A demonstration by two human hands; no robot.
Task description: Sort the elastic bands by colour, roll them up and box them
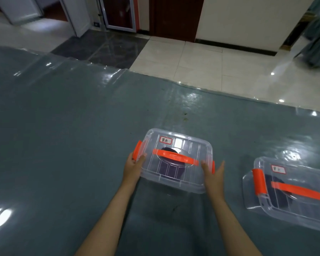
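A clear plastic box [196, 156] with an orange handle, orange side clips and a red-bordered label sits lidded on the table in front of me. Through its lid a dark purple roll of elastic band [169, 169] shows. My left hand [134, 166] presses on the box's left end by the orange clip. My right hand [213, 175] presses against the right end at the other clip. A second clear lidded box [303, 211] with orange handle and clip lies at the right, holding a dark roll [279, 198].
The grey-green table [63, 145] is covered with a shiny clear plastic sheet. Its far edge runs diagonally across the view, with tiled floor [211, 67] and doors beyond.
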